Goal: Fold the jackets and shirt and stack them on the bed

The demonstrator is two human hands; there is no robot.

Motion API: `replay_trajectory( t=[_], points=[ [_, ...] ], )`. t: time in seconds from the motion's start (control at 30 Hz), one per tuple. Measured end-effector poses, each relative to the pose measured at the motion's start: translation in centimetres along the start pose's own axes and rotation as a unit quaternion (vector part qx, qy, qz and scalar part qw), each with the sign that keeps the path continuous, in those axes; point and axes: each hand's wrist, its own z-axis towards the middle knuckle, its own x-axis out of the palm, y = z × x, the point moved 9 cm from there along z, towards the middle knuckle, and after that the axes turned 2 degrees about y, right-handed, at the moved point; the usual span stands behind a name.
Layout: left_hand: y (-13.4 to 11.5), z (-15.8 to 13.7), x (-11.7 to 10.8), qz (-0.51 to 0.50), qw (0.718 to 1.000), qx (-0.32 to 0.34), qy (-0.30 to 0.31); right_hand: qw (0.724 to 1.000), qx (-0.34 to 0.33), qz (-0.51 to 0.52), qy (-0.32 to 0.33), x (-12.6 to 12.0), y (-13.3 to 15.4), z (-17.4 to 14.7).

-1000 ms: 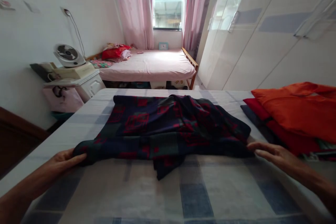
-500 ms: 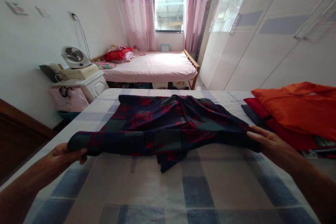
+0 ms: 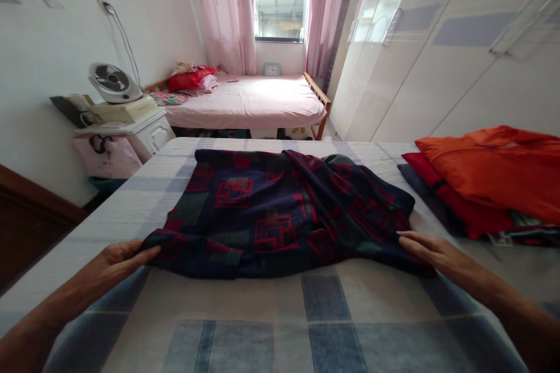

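Note:
A dark navy garment (image 3: 280, 210) with red square patterns and grey-green patches lies spread on the checked bedsheet (image 3: 219, 326). Its exact kind cannot be made out. At its near left corner my left hand (image 3: 126, 256) pinches the cloth between thumb and fingers. My right hand (image 3: 433, 250) grips the near right corner, fingers on top and the thumb out of sight. Between my hands the near edge lies folded over, with some loose wrinkles on the right half.
Folded clothes, topped by an orange garment (image 3: 490, 175), are stacked to the right. Beyond stands a pink-sheeted bed (image 3: 254, 99). A fan (image 3: 114, 83) sits on a white cabinet (image 3: 153, 134) at the left; a white wardrobe (image 3: 420, 81) lines the right.
The near edge of the garment has come down onto the sheet and closer to me. My left hand has moved slightly right, and the hanging flap at the front no longer shows.

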Motion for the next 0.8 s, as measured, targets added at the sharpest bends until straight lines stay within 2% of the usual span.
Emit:
replay_trajectory(
  t=[0.07, 0.2, 0.3, 0.4, 0.47, 0.5, 0.57, 0.63, 0.73, 0.8],
  points=[
    [0.3, 0.2, 0.4, 0.004, 1.0, 0.003, 0.023, 1.0, -0.017, -0.013, 0.006, 0.2, 1.7, 0.8],
    [-0.9, 0.1, -0.3, 0.018, 0.996, 0.086, -0.032, 0.998, -0.053, 0.01, -0.025, 0.1, 4.1, 2.8],
    [-0.9, 0.1, 0.3, 0.015, 0.997, 0.078, -0.016, 0.995, -0.06, 0.082, -0.019, 1.0, 6.1, 4.7],
    [-0.5, 0.6, 0.9, -0.039, 0.998, 0.053, -0.016, 0.979, -0.032, 0.191, 0.07, 3.7, 7.9, 6.2],
    [-0.3, 1.0, 1.0, -0.08, 0.995, 0.051, -0.027, 0.951, -0.028, 0.278, 0.132, 5.0, 9.3, 6.3],
    [-0.1, 1.2, 1.1, -0.094, 0.994, 0.05, -0.028, 0.936, -0.037, 0.321, 0.138, 4.9, 9.8, 6.0],
    [0.3, 1.6, 1.2, -0.108, 0.993, 0.052, -0.022, 0.915, -0.057, 0.392, 0.082, 3.1, 10.0, 5.0],
    [0.6, 1.8, 1.1, -0.113, 0.992, 0.056, -0.014, 0.901, -0.063, 0.43, -0.011, 0.4, 8.9, 3.6],
    [1.0, 2.2, 1.1, -0.126, 0.991, 0.053, -0.001, 0.891, -0.07, 0.43, -0.127, -3.0, 7.1, 1.5],
    [0.9, 2.7, 0.9, -0.139, 0.989, 0.055, -0.019, 0.89, -0.092, 0.414, -0.168, -4.5, 7.0, 1.2]
  ],
)
